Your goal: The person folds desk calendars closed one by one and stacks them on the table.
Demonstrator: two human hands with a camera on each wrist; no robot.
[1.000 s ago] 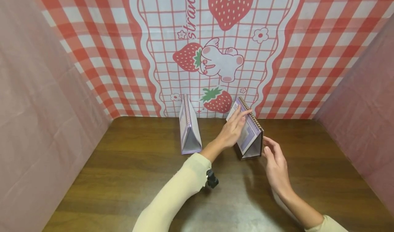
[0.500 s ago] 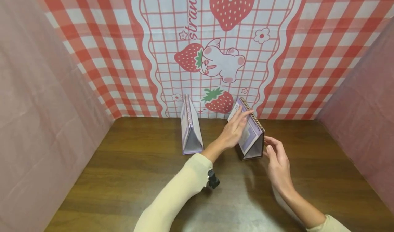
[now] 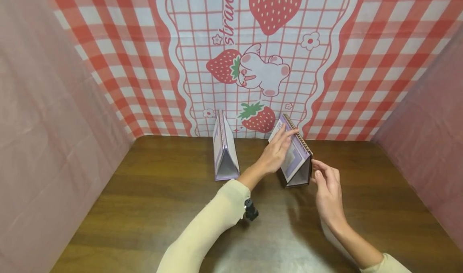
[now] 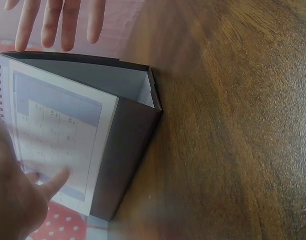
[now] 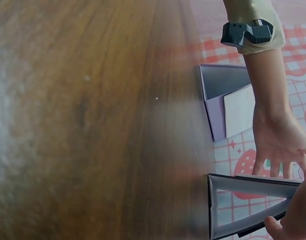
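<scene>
Hardly anything has shifted over the last second: the checked backdrop (image 3: 126,64), the wooden table (image 3: 144,216) and what stands on it have all slid slightly rightward together in the head view, which looks like the head turning rather than things travelling. On that reading, I judge that the right calendar (image 3: 294,162) is being steadied or lightly adjusted, not carried. It stands tent-shaped toward the table's back edge, right of the purple-edged left calendar (image 3: 229,148), its near end angled outward. The left hand (image 3: 273,156) stays laid on its sloping page, fingers straight and spread, one reaching over the coil binding (image 3: 303,140). The right hand (image 3: 329,196) stays at the outer panel, fingers spread and slightly bent, pinching nothing that I can see; how many of them touch I cannot tell. As for room, the widest bare stretches of table lie in front and out to both sides, as far as the pink curtains (image 3: 427,116). Behind, the backdrop leaves little space. A narrower strip separates the calendars, and the left sleeve (image 3: 206,220) crosses just beside the left calendar's near corner, a black device (image 3: 250,210) jutting from its cuff.
</scene>
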